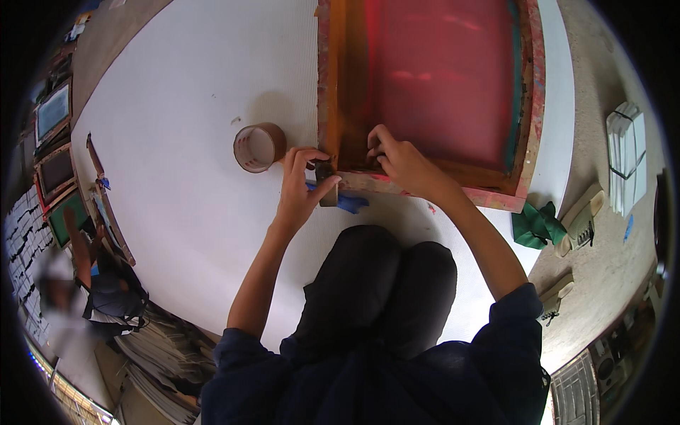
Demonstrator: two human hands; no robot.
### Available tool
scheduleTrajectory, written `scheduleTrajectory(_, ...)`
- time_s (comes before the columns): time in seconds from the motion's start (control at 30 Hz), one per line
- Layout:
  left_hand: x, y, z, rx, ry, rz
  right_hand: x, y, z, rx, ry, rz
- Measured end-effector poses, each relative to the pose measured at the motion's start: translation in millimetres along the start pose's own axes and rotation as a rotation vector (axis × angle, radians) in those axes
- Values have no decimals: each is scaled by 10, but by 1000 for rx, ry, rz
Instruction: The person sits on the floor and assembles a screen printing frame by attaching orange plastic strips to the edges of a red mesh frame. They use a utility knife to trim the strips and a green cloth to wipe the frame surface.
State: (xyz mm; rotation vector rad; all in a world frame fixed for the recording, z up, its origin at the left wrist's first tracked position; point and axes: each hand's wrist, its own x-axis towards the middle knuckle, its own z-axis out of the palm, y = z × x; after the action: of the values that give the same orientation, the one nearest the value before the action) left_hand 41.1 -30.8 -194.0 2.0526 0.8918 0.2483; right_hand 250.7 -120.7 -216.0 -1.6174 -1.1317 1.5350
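Observation:
A wooden screen-printing frame with red mesh lies on the white surface, its inner edges lined with brown tape. At its near left corner, my left hand is closed, thumb and fingers pinching a dark brown strip of tape that overhangs the corner. My right hand reaches over the near rail into the frame, fingers curled down by the inner corner; its fingertips are partly hidden, and whatever they grip cannot be made out. Left of the frame stands a roll of brown tape.
A blue scrap lies under the near corner. Right of it are a green crumpled cloth, shoes and a tied white bundle on the floor. Another person is at far left beside more frames.

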Motion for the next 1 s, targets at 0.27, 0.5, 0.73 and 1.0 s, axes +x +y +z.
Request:
scheduleTrajectory(0.27,9,-105,19,-64,-3,28,295,-59,209,-130,52,-24)
scheduleTrajectory(0.5,241,88,-201,505,-124,397,-141,-19,-62,-75,311,-112)
scheduleTrajectory(0.73,566,247,-215,1012,-550,708,-425,-25,-68,-112,313,-7)
scheduleTrajectory(1.0,687,191,-281,984,-543,840,-438,41,-80,-100,346,-44)
